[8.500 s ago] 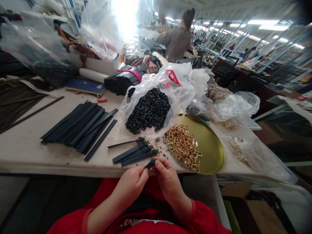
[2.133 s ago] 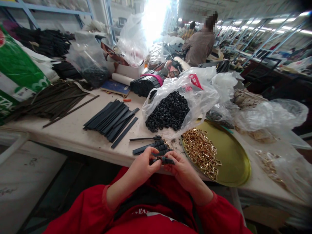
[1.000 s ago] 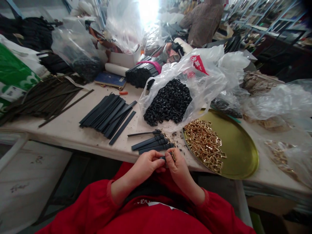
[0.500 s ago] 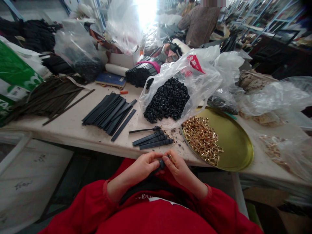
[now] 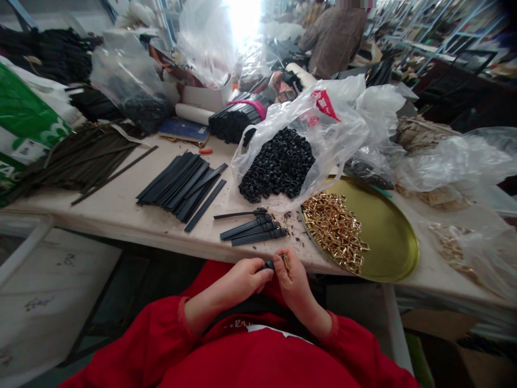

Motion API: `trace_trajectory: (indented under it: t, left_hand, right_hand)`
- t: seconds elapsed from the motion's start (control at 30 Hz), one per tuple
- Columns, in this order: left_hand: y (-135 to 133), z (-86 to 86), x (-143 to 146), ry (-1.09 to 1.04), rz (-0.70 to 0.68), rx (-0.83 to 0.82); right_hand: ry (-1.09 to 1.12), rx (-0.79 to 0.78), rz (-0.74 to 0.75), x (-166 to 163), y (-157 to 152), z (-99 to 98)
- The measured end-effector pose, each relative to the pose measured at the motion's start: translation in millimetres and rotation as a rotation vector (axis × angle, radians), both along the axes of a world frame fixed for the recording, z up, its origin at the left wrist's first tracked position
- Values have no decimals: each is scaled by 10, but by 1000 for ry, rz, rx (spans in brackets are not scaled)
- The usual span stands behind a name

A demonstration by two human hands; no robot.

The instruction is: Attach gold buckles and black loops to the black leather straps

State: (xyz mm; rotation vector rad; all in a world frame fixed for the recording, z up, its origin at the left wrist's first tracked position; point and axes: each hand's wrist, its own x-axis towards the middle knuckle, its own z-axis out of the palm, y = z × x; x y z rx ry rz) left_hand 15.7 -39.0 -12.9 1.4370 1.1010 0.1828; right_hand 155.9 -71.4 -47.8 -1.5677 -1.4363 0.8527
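In front of my lap, just off the table's edge, both hands are closed on one black strap (image 5: 268,265). My left hand (image 5: 248,276) pinches the strap between thumb and fingers. At its other end my right hand (image 5: 291,275) grips it, with a small gold buckle (image 5: 286,261) showing beside the thumb. My fingers cover much of the strap. Just beyond the hands lie several finished-looking straps (image 5: 254,230) with gold buckles and black loops. A stack of plain black strips (image 5: 177,186) sits to their left.
An open plastic bag holds black loops (image 5: 278,164). On the right, a round gold tray (image 5: 390,237) carries a heap of gold buckles (image 5: 335,229). Long brown strips (image 5: 92,161) lie at the left, near a blue notebook (image 5: 183,131). A person (image 5: 337,40) is in the background.
My left hand has turned, so its fingers now wrap lower around the strap. The right hand has tilted more upright, and the gold buckle shows more clearly beside its thumb.
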Motion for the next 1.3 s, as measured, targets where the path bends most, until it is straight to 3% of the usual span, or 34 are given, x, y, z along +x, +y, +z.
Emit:
trace_trajectory:
  t: [0.13, 0.33, 0.53, 0.63, 0.8, 1.07, 1.3]
  left_hand:
    - [-2, -2, 18, 61, -45, 60]
    - [20, 31, 4, 34, -134, -70]
    - [91, 62, 3, -16, -217, -67]
    - [145, 54, -19, -4, -196, -57]
    - [265, 73, -3, 42, -153, 91]
    - [460, 345, -123, 153, -206, 341]
    - [516, 200, -144, 325, -216, 664]
  right_hand:
    - [89, -33, 20, 16, -19, -23]
    - [106, -63, 74, 20, -35, -49]
    - [134, -46, 129, 65, -55, -10]
    - [80, -6, 122, 70, -13, 27]
    - [0, 62, 147, 59, 165, 44]
    - [-35, 134, 164, 13, 407, 42]
    - [-203, 246, 91, -77, 541, 2]
